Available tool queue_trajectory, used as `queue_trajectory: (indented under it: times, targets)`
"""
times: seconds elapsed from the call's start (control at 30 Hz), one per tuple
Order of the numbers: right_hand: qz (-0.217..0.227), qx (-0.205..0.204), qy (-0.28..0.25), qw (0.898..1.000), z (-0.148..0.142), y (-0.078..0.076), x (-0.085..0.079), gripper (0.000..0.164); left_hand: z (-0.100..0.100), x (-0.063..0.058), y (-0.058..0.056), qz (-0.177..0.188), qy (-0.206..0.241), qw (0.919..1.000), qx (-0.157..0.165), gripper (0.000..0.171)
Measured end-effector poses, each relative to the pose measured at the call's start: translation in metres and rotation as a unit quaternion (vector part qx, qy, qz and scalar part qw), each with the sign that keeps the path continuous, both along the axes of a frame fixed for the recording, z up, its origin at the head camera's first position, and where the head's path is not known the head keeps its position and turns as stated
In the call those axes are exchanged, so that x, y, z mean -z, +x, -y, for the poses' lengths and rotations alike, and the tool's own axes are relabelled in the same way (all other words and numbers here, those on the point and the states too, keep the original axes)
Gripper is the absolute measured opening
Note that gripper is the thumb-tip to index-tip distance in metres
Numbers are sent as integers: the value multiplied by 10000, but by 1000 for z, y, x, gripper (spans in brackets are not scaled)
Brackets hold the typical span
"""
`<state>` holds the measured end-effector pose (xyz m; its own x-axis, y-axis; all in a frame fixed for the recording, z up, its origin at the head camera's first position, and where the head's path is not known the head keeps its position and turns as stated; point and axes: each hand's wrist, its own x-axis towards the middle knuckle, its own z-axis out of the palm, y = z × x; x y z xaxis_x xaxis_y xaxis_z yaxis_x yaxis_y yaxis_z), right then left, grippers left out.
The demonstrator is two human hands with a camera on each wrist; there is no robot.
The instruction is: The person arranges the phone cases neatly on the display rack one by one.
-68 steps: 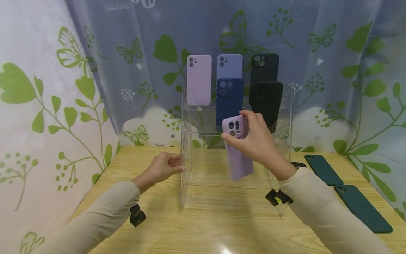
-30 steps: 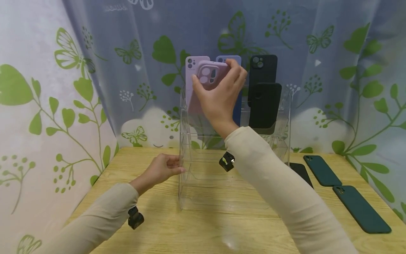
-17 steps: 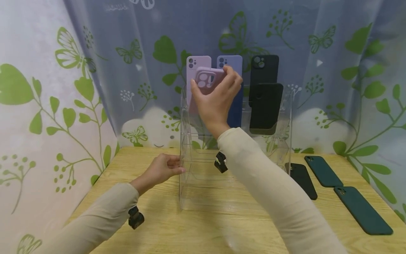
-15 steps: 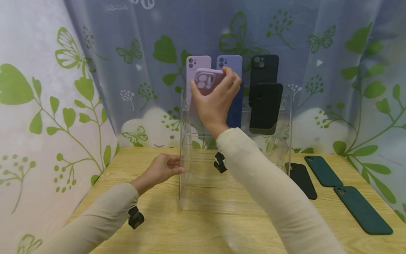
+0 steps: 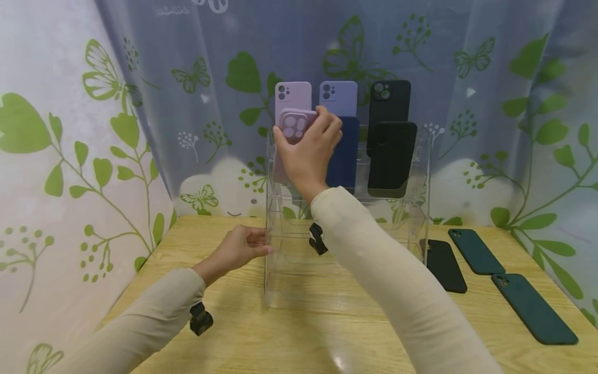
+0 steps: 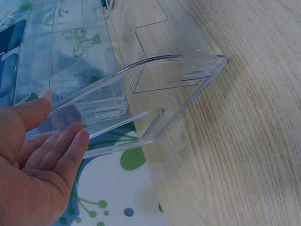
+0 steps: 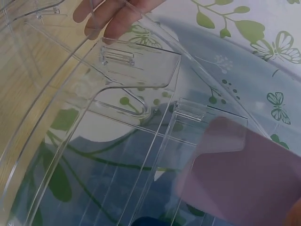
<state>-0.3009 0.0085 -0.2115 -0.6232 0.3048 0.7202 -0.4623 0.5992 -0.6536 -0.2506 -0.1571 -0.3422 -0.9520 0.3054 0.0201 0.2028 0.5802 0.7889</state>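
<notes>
My right hand (image 5: 309,156) grips a light purple phone case (image 5: 293,126) between thumb and fingers, camera cutout upward. It holds the case in front of a pinkish-lilac phone case (image 5: 294,93) standing in the left top tier of a clear acrylic display stand (image 5: 303,298). Whether the held case's lower end touches the stand is hidden by the hand. My left hand (image 5: 238,249) pinches the stand's left side panel; in the left wrist view its thumb (image 6: 35,113) and fingers lie on either side of the clear edge.
To the right on the stand are a lavender-blue case (image 5: 338,101), a dark blue case (image 5: 345,156) and two black cases, one upper (image 5: 390,104) and one lower (image 5: 392,161). A black case (image 5: 446,265) and two dark green cases (image 5: 534,309) lie on the wooden table.
My right hand carried the purple case from the stand's middle up to the left, then lowered it in front of the pinkish-lilac case. The left hand stayed at the side panel.
</notes>
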Motion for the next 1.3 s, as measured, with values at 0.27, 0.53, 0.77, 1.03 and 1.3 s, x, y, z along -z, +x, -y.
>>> queue_trajectory:
  times: [0.27,0.53,0.77,1.03,1.3]
  targets:
    - [356,-34,484,9982,0,-2,1,44,1,1,-1,9,-21,10000,-4,53]
    - [652,-96,1014,9927,-4,-2,2,55,1,1,0,-15,-14,10000,6,54]
    - [610,-100,2641,9625,-12,-1,4,57,1,1,0,-82,-59,9999,-2,53]
    - [975,-100,3952,9134,-18,-3,0,59,0,1,1,-59,51,10000,21,51]
    - [1421,39,4394,8869,-20,-1,-11,57,1,1,2,-68,63,9999,43,51]
